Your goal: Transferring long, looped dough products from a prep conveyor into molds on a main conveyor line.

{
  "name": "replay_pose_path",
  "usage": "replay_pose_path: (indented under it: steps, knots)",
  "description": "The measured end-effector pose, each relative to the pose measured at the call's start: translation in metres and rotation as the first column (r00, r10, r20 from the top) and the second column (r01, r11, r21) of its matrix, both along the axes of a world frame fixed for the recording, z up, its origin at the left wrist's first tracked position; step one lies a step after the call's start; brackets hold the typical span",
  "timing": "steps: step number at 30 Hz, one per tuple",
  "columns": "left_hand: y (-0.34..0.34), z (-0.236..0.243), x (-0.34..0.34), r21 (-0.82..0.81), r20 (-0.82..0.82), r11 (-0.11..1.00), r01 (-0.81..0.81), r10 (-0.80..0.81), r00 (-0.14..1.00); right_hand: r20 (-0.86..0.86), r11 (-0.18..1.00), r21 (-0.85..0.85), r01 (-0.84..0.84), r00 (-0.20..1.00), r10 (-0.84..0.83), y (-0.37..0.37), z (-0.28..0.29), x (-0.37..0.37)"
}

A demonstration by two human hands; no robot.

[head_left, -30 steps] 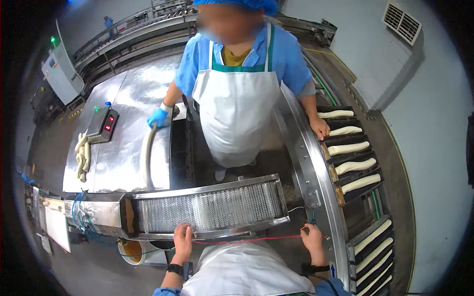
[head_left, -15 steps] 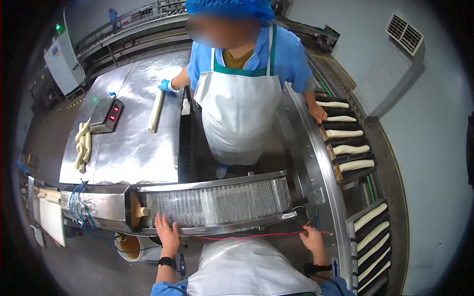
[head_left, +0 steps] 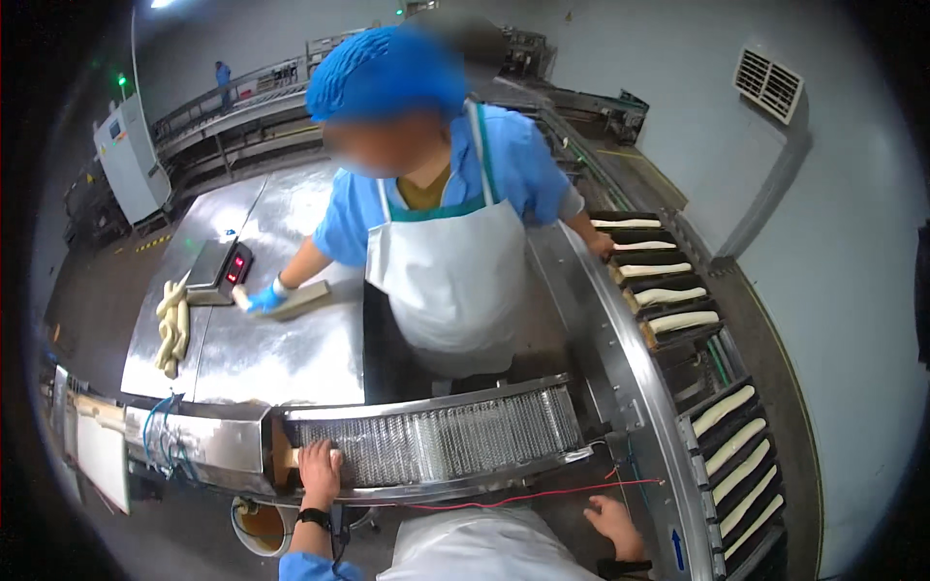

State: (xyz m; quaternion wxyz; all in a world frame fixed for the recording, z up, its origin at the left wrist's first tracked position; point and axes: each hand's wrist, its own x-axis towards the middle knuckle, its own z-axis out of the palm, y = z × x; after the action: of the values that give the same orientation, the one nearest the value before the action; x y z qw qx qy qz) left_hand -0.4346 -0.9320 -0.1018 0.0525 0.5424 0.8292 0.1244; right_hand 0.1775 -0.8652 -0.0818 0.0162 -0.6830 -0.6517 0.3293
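My left hand (head_left: 320, 474) is at the left end of a metal mesh conveyor (head_left: 436, 441), beside the machine's outlet. Its fingers are bent over the end of a pale dough piece (head_left: 293, 458), most of which they hide. My right hand (head_left: 614, 525) hangs below the conveyor's right end, near a red cord (head_left: 542, 496). Its fingers are loosely bent and apart, with nothing seen in them. Across from me, a co-worker's blue-gloved hand (head_left: 264, 299) is on a pale dough strip (head_left: 308, 298) on the steel table (head_left: 276, 360).
Twisted dough pieces (head_left: 172, 329) lie beside a scale (head_left: 219, 271) on the table. On the right, dark trays (head_left: 694, 426) hold long dough strips beyond a metal rail (head_left: 630, 378). The co-worker's other hand (head_left: 599, 245) touches a tray. A bucket (head_left: 260, 528) stands below.
My left hand has closed over the dough end at the outlet. The co-worker leans left, and their gloved hand and the dough strip have shifted toward the scale. My view has tilted.
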Motion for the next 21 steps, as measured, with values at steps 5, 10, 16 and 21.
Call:
replay_pose_path:
  steps: [5, 10, 16, 21]
  knots:
    - [0.009, 0.015, 0.048, 0.21, 0.144, 0.975, 0.072, -0.103, 0.984, -0.035, 1.0, -0.009, 0.006, 0.999, -0.006, 0.009, 0.002, 0.009]
    - [0.004, 0.032, 0.079, 0.257, 0.146, 0.924, 0.282, -0.326, 0.934, -0.012, 0.996, 0.027, -0.086, 0.996, 0.087, 0.023, 0.014, 0.012]
    - [-0.003, 0.031, 0.059, 0.227, 0.032, 0.969, 0.097, -0.107, 0.994, -0.013, 0.995, 0.045, -0.089, 0.996, 0.09, 0.026, 0.02, 0.023]
    - [0.001, 0.013, 0.073, 0.225, 0.041, 0.966, 0.128, -0.14, 0.989, -0.029, 0.992, 0.032, -0.119, 0.992, 0.12, 0.016, 0.004, 0.013]
